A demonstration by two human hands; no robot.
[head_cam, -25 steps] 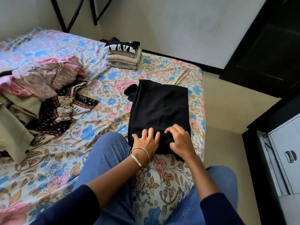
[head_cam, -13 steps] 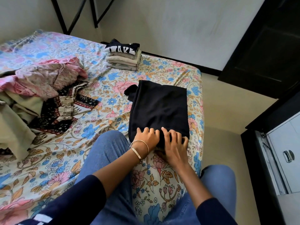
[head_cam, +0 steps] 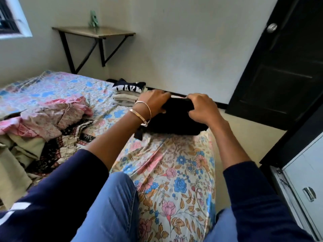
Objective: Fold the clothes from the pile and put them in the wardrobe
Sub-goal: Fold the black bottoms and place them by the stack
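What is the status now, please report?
Left hand and right hand both grip black garment, folding it on bed. Folded stack just beyond. Unfolded pile waits left.

I am holding a plain black folded cloth garment (head_cam: 176, 123) over a cotton bedsheet (head_cam: 176, 173) that is showing blue, pink and tan flowers on a pale ground. My sleeves (head_cam: 70, 198) are showing navy with white stripes, my jeans (head_cam: 111, 212) mid blue. The loose pile of clothes (head_cam: 38, 126) is mixing pink prints, beige, and black with a red and cream pattern. The folded stack (head_cam: 125, 95) is sitting beige under navy with white letters.
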